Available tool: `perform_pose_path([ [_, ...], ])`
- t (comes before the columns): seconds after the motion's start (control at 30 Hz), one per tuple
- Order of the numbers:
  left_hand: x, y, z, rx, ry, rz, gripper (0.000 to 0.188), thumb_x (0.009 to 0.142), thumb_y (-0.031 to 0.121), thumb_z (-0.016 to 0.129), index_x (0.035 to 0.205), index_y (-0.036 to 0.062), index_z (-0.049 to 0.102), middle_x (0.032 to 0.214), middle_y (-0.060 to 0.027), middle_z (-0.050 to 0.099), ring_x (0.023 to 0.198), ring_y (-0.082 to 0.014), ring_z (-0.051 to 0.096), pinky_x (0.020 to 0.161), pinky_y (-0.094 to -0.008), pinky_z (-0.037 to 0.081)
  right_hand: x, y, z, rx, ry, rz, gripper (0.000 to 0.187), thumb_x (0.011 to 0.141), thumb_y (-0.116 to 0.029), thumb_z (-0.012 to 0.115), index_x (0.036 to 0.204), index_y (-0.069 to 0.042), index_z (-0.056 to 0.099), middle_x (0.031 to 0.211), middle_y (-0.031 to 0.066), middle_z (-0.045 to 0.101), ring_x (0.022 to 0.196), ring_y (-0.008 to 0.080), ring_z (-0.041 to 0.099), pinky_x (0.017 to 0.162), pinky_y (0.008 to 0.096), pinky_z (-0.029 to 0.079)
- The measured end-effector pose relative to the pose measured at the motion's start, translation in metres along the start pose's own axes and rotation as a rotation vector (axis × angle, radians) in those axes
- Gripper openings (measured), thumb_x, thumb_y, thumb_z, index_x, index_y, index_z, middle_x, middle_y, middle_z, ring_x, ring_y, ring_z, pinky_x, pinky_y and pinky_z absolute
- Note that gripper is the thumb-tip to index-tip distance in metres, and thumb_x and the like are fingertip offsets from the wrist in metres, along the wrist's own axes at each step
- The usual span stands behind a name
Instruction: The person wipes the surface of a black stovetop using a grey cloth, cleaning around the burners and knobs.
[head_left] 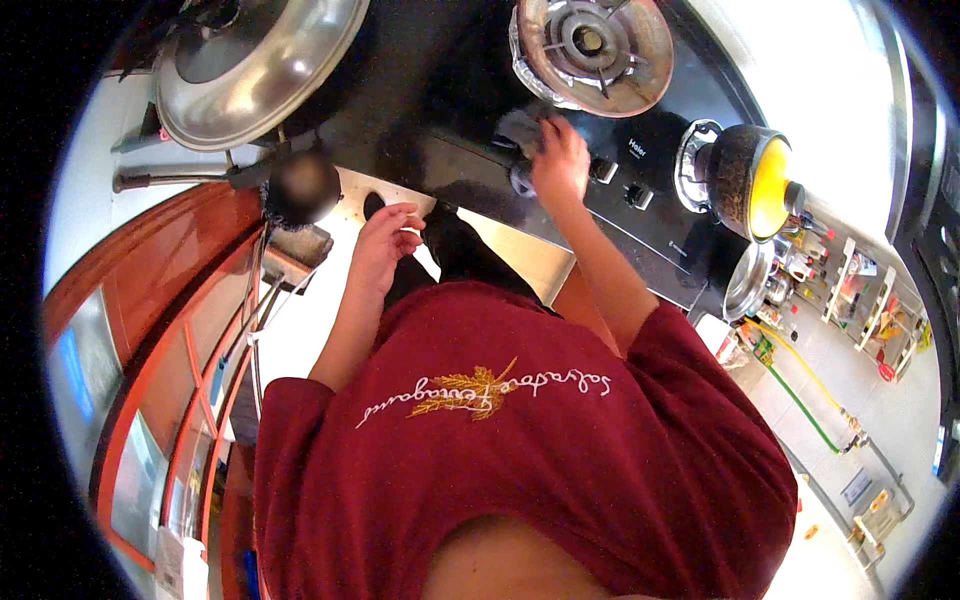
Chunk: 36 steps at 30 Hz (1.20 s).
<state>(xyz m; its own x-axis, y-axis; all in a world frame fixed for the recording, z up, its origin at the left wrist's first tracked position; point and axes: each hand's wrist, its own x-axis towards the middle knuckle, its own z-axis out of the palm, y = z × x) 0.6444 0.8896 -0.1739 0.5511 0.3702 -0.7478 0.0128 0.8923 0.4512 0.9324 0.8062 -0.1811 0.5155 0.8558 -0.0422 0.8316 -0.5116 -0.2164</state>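
Note:
My right hand (pixel 562 165) presses down on the black stovetop (pixel 440 150), its fingers bent over a crumpled dark grey cloth (pixel 520 132). The cloth lies just in front of the gas burner (pixel 592 45), to the left of the control knobs (pixel 603 171). My left hand (pixel 385 243) hangs in the air before my body, close to the counter's front edge. Its fingers are loosely bent and a little apart, with nothing visible in them.
A large metal wok lid (pixel 270 80) stands at the far left. Below it is a dark round object (pixel 303 187). To the right, a dark pot with a yellow lid (pixel 770 185) sits on the other burner. A metal bowl (pixel 748 282) stands nearer me.

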Motion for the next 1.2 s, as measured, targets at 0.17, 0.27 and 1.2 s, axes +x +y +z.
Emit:
perform_pose_path([
  [0.17, -0.013, 0.022, -0.027, 0.063, 0.032, -0.006, 0.021, 0.089, 0.017, 0.049, 0.104, 0.0046, 0.056, 0.084, -0.0056, 0.062, 0.067, -0.0109, 0.057, 0.061, -0.0225, 0.045, -0.007, -0.027, 0.026, -0.127, 0.285, 0.206, 0.042, 0.074, -0.012, 0.056, 0.115, -0.005, 0.053, 0.118, 0.0116, 0.048, 0.104, 0.0327, 0.046, 0.086, 0.0423, 0.041],
  [0.27, -0.010, 0.021, -0.025, 0.250, -0.038, 0.110, 0.019, 0.087, 0.025, 0.051, 0.088, 0.0072, 0.058, 0.072, -0.0031, 0.059, 0.060, -0.0113, 0.052, 0.056, -0.0238, 0.043, 0.021, -0.059, 0.008, -0.100, 0.169, 0.166, 0.037, 0.077, -0.007, 0.047, 0.113, -0.004, 0.051, 0.116, 0.0167, 0.046, 0.102, 0.0351, 0.046, 0.084, 0.0414, 0.042],
  [1.2, -0.064, 0.083, -0.081, 0.346, -0.151, 0.018, 0.020, 0.089, 0.016, 0.049, 0.104, 0.0032, 0.054, 0.082, -0.0101, 0.062, 0.065, -0.0193, 0.060, 0.059, -0.0310, 0.050, -0.056, -0.038, -0.009, -0.019, 0.086, 0.318, 0.088, 0.077, -0.062, 0.053, 0.141, -0.010, 0.023, 0.147, 0.0142, 0.018, 0.136, 0.0310, 0.017, 0.107, 0.0504, 0.018],
])
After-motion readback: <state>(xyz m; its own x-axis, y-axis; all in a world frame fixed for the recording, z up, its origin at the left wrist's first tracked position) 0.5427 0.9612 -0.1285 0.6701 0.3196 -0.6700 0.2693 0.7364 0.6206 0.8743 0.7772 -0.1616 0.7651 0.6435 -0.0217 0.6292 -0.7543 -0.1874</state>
